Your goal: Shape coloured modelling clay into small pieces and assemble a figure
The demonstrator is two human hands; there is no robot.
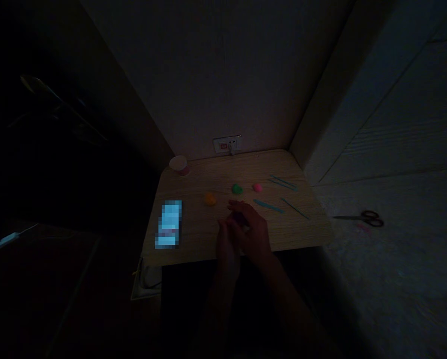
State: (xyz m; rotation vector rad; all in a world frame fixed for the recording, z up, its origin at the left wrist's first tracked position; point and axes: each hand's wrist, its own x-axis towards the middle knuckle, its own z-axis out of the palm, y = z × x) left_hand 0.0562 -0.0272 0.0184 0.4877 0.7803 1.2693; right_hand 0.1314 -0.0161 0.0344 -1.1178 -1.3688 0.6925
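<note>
My left hand [227, 247] and my right hand [256, 234] are close together over the front of a small wooden table [193, 239]. Between them is a dark purple lump [240, 218], partly covered by the fingers and dim. My right hand curves over it from the right, while my left hand presses in from below left. Just beyond the hands lie an orange lump [210, 199], a green lump [237, 189] and a pink lump [257, 187], which look like modelling clay. A flat blue-green modelling knife [268, 206] lies right of my right hand.
Several thin blue-green tools lie at the right, including a thin stick [295, 208]. A glowing phone [169, 224] is at the left, a small tub [179, 165] at the back left. Scissors [369, 218] rest on the pale surface beyond the table. A wall socket [227, 144] holds a plug.
</note>
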